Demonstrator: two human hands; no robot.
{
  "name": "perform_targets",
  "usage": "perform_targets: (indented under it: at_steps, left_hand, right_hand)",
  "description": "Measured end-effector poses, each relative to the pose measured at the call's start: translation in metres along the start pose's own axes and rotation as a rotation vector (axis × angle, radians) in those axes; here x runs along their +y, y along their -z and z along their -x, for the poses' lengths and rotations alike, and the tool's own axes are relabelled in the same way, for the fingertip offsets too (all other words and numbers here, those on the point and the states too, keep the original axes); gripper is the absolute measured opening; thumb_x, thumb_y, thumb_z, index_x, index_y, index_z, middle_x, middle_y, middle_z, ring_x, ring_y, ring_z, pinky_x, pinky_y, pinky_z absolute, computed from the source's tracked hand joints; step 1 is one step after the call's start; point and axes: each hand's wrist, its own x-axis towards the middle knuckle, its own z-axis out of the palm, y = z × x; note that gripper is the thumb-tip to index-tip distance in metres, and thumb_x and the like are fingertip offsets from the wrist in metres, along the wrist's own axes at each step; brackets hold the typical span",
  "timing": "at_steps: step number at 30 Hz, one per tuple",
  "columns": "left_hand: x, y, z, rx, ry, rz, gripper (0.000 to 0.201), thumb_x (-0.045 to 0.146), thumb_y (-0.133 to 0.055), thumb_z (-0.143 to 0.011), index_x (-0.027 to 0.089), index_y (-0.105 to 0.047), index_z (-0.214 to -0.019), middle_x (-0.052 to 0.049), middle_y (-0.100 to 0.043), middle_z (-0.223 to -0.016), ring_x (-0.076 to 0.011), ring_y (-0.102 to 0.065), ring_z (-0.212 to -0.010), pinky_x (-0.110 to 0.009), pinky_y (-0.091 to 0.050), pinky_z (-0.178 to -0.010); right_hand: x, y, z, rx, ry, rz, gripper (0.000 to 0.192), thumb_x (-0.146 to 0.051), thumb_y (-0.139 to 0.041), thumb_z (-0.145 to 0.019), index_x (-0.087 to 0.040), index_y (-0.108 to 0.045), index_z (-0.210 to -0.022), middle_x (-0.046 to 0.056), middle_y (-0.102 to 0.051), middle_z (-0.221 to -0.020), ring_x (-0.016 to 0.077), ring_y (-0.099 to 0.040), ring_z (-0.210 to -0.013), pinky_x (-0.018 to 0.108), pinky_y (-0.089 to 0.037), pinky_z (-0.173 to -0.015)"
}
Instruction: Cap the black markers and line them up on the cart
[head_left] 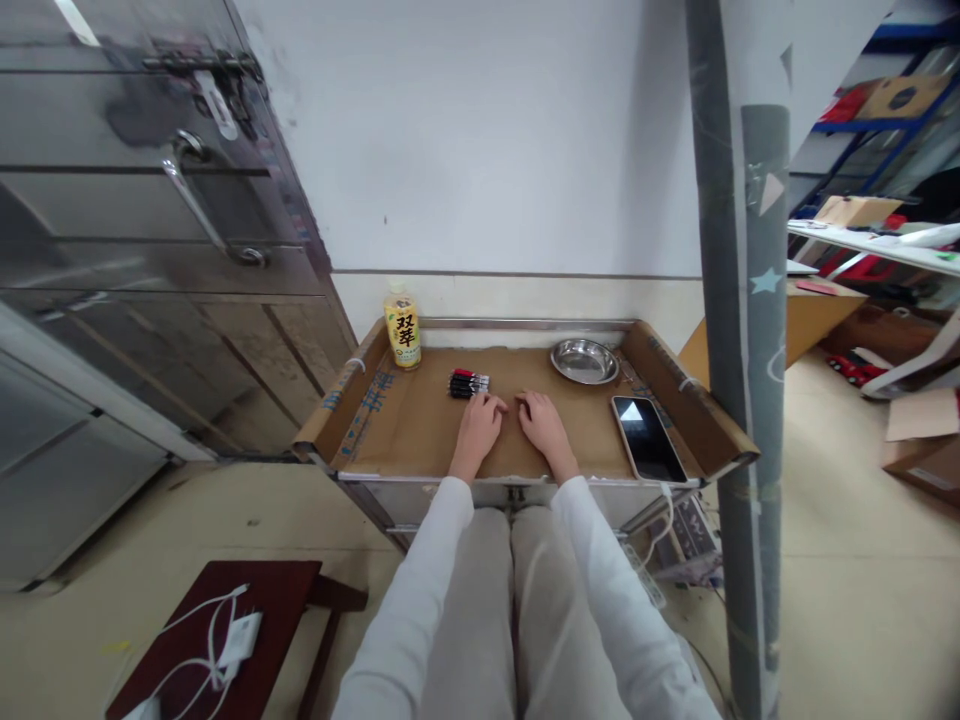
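My left hand (pixel 481 430) rests palm down on a brown cardboard-lined tabletop (pixel 420 435), its fingers loosely bent and apart. Just beyond its fingertips lies a small cluster of short, slim black sticks (pixel 466 387) with some red at the back and pale right ends; their exact kind is too small to tell. To the right, my right hand (pixel 544 428) also lies on the cardboard, fingers slightly bent, with nothing visible in it. A small gap separates the two hands. Farther off at the back right sits a shallow round metal dish (pixel 585 361).
A yellow-labelled bottle (pixel 403 328) stands upright at the back left. A phone (pixel 649 440) lies at the right, near a white cable (pixel 666 515). Folded cardboard sides (pixel 686 400) edge the top. Right of it rises a grey roll (pixel 761 400). A stool (pixel 247 590) holds chargers.
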Motion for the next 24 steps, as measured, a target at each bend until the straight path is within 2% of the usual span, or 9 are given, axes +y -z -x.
perform_targets:
  at_steps: [4, 8, 11, 17, 21, 24]
  left_hand:
    - [0.003, 0.005, 0.0, 0.109, 0.13, -0.085, 0.023, 0.008, -0.045, -0.088, 0.017, -0.064, -0.098, -0.011, -0.06, -0.107, -0.0237, -0.056, -0.102, -0.039, -0.044, -0.096]
    - [0.004, 0.003, 0.002, 0.195, 0.231, -0.165, 0.032, 0.006, -0.043, -0.087, 0.012, -0.057, -0.115, -0.017, -0.055, -0.125, -0.0275, -0.052, -0.113, -0.041, -0.042, -0.097]
    - [0.004, 0.0, 0.003, 0.156, 0.226, -0.227, 0.034, 0.006, -0.042, -0.088, 0.011, -0.054, -0.119, -0.018, -0.055, -0.125, -0.0282, -0.05, -0.116, -0.041, -0.041, -0.097]
    - [0.008, 0.004, 0.005, 0.112, 0.259, -0.295, 0.021, 0.016, -0.044, -0.093, 0.015, -0.058, -0.108, -0.015, -0.06, -0.11, -0.0277, -0.052, -0.108, -0.044, -0.041, -0.094]
    - [0.009, 0.006, 0.004, 0.048, 0.169, -0.197, 0.017, 0.026, -0.048, -0.095, 0.019, -0.061, -0.103, -0.012, -0.061, -0.107, -0.0273, -0.054, -0.107, -0.044, -0.041, -0.094]
    - [0.008, 0.004, 0.001, -0.032, 0.049, -0.003, 0.019, 0.031, -0.051, -0.095, 0.021, -0.063, -0.106, -0.007, -0.062, -0.106, -0.022, -0.058, -0.101, -0.038, -0.044, -0.093]
  right_hand:
    - [0.001, 0.0, 0.0, -0.002, 0.002, -0.021, 0.034, -0.012, -0.038, -0.089, -0.014, -0.064, -0.112, 0.014, -0.067, -0.114, 0.0239, -0.058, -0.108, 0.039, -0.044, -0.097]
    - [0.0, 0.001, 0.001, 0.001, 0.006, -0.036, 0.034, -0.012, -0.039, -0.089, -0.014, -0.064, -0.112, 0.013, -0.066, -0.115, 0.0234, -0.058, -0.11, 0.038, -0.044, -0.098]
    - [-0.001, 0.001, 0.001, 0.008, 0.001, -0.044, 0.034, -0.012, -0.039, -0.089, -0.015, -0.064, -0.112, 0.013, -0.066, -0.116, 0.0236, -0.057, -0.11, 0.039, -0.044, -0.099]
    - [-0.002, 0.002, 0.001, 0.003, -0.006, -0.037, 0.033, -0.014, -0.037, -0.092, -0.015, -0.064, -0.11, 0.013, -0.067, -0.114, 0.0236, -0.057, -0.11, 0.039, -0.043, -0.098]
    - [-0.005, 0.003, -0.003, 0.005, -0.03, -0.063, 0.035, -0.025, -0.032, -0.098, -0.016, -0.065, -0.105, 0.014, -0.069, -0.108, 0.0238, -0.06, -0.104, 0.04, -0.043, -0.097]
    - [-0.007, 0.003, -0.01, 0.03, -0.105, -0.212, 0.033, -0.03, -0.035, -0.098, -0.017, -0.065, -0.099, 0.013, -0.07, -0.105, 0.023, -0.061, -0.101, 0.039, -0.043, -0.096]
